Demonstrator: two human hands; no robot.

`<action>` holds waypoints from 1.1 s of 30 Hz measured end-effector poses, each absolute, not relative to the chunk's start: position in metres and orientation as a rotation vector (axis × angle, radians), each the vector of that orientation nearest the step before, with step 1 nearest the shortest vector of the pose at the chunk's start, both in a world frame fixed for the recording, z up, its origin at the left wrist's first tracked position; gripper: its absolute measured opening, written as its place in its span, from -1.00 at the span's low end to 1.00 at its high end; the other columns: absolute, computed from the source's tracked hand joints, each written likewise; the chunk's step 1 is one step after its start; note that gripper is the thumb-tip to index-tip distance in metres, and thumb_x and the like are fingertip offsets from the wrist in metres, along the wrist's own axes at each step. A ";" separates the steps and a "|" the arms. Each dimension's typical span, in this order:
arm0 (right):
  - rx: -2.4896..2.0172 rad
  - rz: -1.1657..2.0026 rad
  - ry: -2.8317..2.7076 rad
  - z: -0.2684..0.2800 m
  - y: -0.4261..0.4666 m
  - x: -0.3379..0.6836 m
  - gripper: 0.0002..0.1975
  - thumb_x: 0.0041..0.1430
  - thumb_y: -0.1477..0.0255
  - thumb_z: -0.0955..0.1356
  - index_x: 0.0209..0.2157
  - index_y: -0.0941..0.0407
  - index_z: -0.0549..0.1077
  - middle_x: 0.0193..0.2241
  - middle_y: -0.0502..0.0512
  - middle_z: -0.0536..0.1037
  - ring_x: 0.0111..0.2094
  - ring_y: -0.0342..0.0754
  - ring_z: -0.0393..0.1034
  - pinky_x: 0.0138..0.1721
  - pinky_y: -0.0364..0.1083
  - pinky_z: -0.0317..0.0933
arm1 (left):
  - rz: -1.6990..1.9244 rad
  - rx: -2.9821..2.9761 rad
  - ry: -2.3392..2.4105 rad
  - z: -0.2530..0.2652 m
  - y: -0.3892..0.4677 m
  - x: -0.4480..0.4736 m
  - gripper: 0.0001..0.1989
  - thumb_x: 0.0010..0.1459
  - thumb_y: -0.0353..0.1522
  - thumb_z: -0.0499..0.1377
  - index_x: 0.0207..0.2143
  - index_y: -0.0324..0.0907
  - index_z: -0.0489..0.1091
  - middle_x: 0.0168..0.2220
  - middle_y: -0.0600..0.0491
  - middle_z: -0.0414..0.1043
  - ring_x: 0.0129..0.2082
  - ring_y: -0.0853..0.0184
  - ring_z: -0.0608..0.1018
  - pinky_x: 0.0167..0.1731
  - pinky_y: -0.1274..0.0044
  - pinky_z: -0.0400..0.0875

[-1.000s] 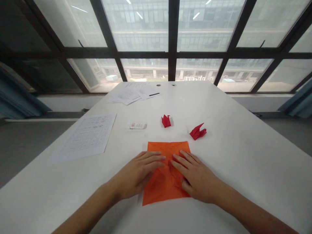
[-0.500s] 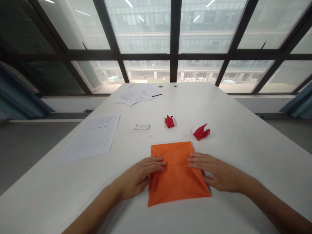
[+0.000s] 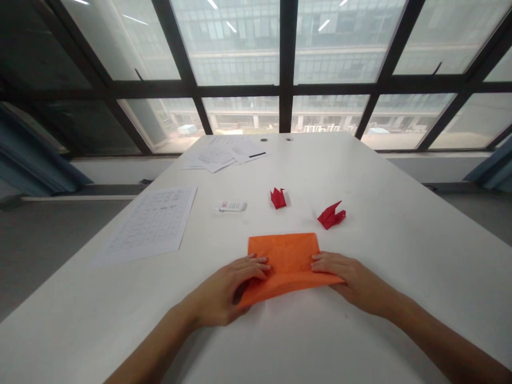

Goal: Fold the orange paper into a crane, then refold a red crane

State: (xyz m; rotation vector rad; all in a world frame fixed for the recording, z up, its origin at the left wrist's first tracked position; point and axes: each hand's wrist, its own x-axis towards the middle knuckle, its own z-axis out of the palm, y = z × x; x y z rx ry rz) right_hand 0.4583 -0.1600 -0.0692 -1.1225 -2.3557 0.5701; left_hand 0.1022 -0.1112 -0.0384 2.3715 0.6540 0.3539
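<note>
A sheet of orange paper [image 3: 286,256] lies on the white table in front of me, its near half bent up off the surface. My left hand [image 3: 226,290] grips its left side, fingers on top and the thumb tucked beneath the raised near edge. On the right side my right hand [image 3: 350,277] holds it likewise, fingers pressed on the sheet and the thumb under it, mostly hidden. Just beyond the sheet are two folded red paper birds: one red bird [image 3: 332,216] to the right, a smaller red bird [image 3: 278,198] near the middle.
A small white packet [image 3: 232,206] lies left of the birds. One printed sheet [image 3: 154,224] rests at the table's left edge, and several loose papers [image 3: 224,153] overlap at the far left. Two round holes pierce the white table [image 3: 304,346] at its far end, below windows.
The near part of the orange paper, flat before, is now lifted and bent away from me. Both thumbs have moved under it, while the fingers stay on the sides.
</note>
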 end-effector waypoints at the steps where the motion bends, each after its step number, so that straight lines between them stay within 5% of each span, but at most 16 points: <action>1: -1.126 0.576 -2.344 -0.069 -0.160 0.458 -0.66 0.33 0.52 0.31 0.09 0.09 0.51 0.10 0.21 0.60 0.19 0.11 0.44 0.24 0.16 0.32 | 0.359 2.366 0.648 -0.038 -0.111 0.103 -0.55 0.14 -0.47 0.25 0.10 -0.08 0.40 0.24 -0.05 0.44 0.30 0.14 0.42 0.37 0.18 0.20; 8: -1.398 0.656 -2.103 -0.071 -0.159 0.448 -0.73 0.34 0.43 0.30 0.00 0.03 0.54 -0.01 0.16 0.65 0.05 0.14 0.53 0.11 0.16 0.36 | 0.447 2.277 0.919 -0.052 -0.112 0.107 -0.64 0.41 -0.29 0.06 0.20 -0.04 0.37 0.24 -0.05 0.45 0.20 0.13 0.52 0.24 0.21 0.37; 11: -1.547 0.685 -1.941 -0.070 -0.155 0.434 -0.72 0.38 0.36 0.26 0.04 0.07 0.47 -0.20 0.14 0.68 -0.15 0.12 0.59 -0.06 0.12 0.42 | 0.595 2.068 1.191 -0.061 -0.113 0.114 -0.45 0.44 -0.23 0.01 0.41 -0.07 0.01 0.15 -0.13 0.51 -0.06 0.15 0.66 0.01 0.26 0.54; 15: -1.660 0.651 -1.748 -0.069 -0.150 0.418 -0.42 0.29 0.39 0.31 0.30 0.15 0.17 -0.35 0.04 0.64 -0.33 0.06 0.52 -0.18 0.05 0.37 | 0.803 1.919 1.268 -0.068 -0.112 0.126 -0.20 0.40 -0.33 0.05 0.47 -0.05 -0.42 0.23 -0.21 0.41 -0.14 0.25 0.68 -0.03 0.34 0.56; 18: -1.657 0.575 -1.728 -0.074 -0.148 0.414 -0.24 0.25 0.42 0.32 0.41 0.12 -0.02 -0.37 0.00 0.59 -0.37 0.03 0.47 -0.22 0.03 0.38 | 0.837 2.068 1.319 -0.070 -0.112 0.130 -0.25 0.33 -0.44 0.09 0.46 0.05 -0.16 0.41 -0.22 0.11 -0.14 0.31 0.65 -0.04 0.36 0.58; 20: -1.618 0.505 -1.736 -0.080 -0.147 0.415 -0.16 0.22 0.44 0.33 0.45 0.04 -0.11 -0.17 0.09 0.59 -0.28 0.03 0.49 -0.16 0.04 0.41 | 0.813 2.212 1.354 -0.072 -0.113 0.131 -0.35 0.30 -0.49 0.07 0.38 0.08 0.10 0.48 -0.14 -0.12 -0.10 0.32 0.62 -0.01 0.34 0.58; 23: -1.548 0.354 -1.866 -0.087 -0.146 0.417 -0.22 0.21 0.52 0.32 0.42 -0.06 0.05 0.24 0.25 0.34 -0.05 0.06 0.48 0.00 0.09 0.42 | 0.768 2.357 1.372 -0.075 -0.114 0.131 -0.48 0.33 -0.50 0.03 0.28 0.06 0.30 0.52 -0.03 -0.32 0.01 0.27 0.57 0.05 0.29 0.57; 28: -1.558 0.069 -2.144 -0.088 -0.147 0.415 -0.43 0.26 0.58 0.28 0.29 0.05 0.35 0.46 0.31 -0.06 0.13 0.15 0.38 0.16 0.17 0.32 | 0.637 2.645 1.378 -0.079 -0.112 0.132 -0.58 0.37 -0.45 0.05 0.20 -0.05 0.42 0.48 -0.01 -0.04 0.32 0.06 0.32 0.27 0.14 0.37; 33: -1.611 -0.064 -2.334 -0.085 -0.148 0.417 -0.50 0.32 0.50 0.27 0.26 0.03 0.42 0.38 0.17 0.26 0.26 0.25 0.22 0.21 0.27 0.21 | 0.523 2.800 1.468 -0.079 -0.112 0.131 -0.61 0.37 -0.41 0.06 0.17 -0.07 0.46 0.45 0.02 0.10 0.38 -0.04 0.21 0.27 0.03 0.32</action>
